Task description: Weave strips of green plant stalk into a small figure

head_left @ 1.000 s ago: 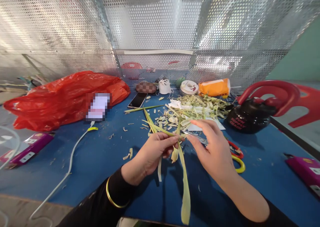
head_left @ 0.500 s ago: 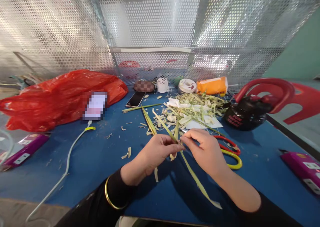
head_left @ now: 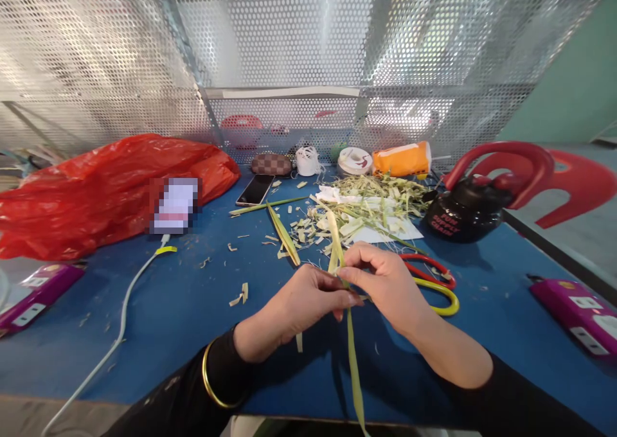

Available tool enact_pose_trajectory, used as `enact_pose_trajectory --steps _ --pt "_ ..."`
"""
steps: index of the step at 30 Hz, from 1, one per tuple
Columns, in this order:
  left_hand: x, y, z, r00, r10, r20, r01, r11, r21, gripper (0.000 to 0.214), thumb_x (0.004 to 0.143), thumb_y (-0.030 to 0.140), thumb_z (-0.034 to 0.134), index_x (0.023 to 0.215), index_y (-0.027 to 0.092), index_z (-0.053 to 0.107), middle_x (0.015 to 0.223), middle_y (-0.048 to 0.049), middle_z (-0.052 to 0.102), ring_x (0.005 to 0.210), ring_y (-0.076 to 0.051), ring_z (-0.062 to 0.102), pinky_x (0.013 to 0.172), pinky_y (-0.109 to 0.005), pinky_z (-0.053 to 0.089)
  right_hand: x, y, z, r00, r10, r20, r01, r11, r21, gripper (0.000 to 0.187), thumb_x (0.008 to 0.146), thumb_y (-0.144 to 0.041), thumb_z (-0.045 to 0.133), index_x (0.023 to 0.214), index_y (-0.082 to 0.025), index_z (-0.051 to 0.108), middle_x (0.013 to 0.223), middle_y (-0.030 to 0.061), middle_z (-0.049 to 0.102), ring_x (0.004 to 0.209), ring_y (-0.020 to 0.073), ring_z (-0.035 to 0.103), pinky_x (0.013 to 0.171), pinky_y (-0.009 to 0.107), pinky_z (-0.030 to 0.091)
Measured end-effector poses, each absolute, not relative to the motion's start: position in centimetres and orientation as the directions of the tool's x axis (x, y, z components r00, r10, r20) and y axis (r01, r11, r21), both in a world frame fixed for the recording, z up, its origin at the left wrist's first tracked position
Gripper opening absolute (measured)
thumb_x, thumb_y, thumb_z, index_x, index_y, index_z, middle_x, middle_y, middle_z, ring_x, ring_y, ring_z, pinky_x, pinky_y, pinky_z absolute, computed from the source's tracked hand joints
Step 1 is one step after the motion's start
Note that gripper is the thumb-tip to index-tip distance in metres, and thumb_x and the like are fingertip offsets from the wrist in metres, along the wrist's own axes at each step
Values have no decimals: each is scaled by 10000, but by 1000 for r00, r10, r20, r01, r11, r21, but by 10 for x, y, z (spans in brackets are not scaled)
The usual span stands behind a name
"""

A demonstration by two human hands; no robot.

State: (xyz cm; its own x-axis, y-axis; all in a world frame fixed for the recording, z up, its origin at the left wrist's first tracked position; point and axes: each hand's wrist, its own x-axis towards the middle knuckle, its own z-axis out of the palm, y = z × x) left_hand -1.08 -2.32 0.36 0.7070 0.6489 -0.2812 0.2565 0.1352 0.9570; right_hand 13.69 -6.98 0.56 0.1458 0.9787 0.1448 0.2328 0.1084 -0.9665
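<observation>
My left hand (head_left: 303, 302) is closed, thumb and fingers pinching a long pale-green leaf strip (head_left: 355, 366). My right hand (head_left: 385, 286) meets it, thumb and forefinger closed on the same strip just above the left fingertips. The strip's upper part points away from me, and its lower part hangs down to the table's near edge. The exact crossing between the fingertips is partly hidden. Beyond my left hand lies a folded green leaf piece (head_left: 284, 236). Scissors with red and yellow handles (head_left: 446, 303) lie beside my right hand, their blades hidden.
A heap of leaf scraps (head_left: 380, 189) covers the blue table's (head_left: 193, 353) far middle. Behind it are an orange cup (head_left: 402, 159), a tape roll (head_left: 355, 160) and white string (head_left: 307, 160). A black jug (head_left: 465, 212) stands right. Left are a red bag (head_left: 120, 186) and a phone cable (head_left: 126, 308).
The strip's lower end has swung left, from slanting rightward to hanging nearly straight down. My right fingers have shifted onto the strip above my left fingertips. The view has turned slightly right.
</observation>
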Motion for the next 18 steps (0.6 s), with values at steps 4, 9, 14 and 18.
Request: enact_pose_trajectory --steps 4,9,14,18 --pt "-11 -24 6 723 634 -274 272 103 957 186 690 241 673 538 135 689 471 23 564 511 -89 472 569 -225 362 134 -70 6 158 964 216 283 165 -945 181 728 -190 636 576 -194 539 638 -29 513 624 129 486 616 279 386" --pt "-11 -24 5 727 611 -313 319 103 942 197 696 260 691 537 145 698 476 16 581 525 -88 478 601 -225 374 131 -71 6 197 947 253 293 189 -937 196 725 -179 635 567 -197 522 640 -25 510 622 130 484 605 273 388" --pt "-12 -24 6 707 623 -334 246 227 942 224 731 364 689 720 150 754 558 2 626 455 -59 418 487 -201 312 139 -67 6 184 970 156 275 102 -956 182 804 -281 610 644 -195 590 660 -15 556 631 136 522 592 263 419" --pt "-13 -21 10 652 685 -324 109 338 935 383 801 485 602 776 127 735 634 -33 649 451 -46 439 446 -182 256 151 -65 12 128 991 47 192 22 -981 304 877 -432 524 750 -187 653 753 29 647 732 173 601 638 277 480"
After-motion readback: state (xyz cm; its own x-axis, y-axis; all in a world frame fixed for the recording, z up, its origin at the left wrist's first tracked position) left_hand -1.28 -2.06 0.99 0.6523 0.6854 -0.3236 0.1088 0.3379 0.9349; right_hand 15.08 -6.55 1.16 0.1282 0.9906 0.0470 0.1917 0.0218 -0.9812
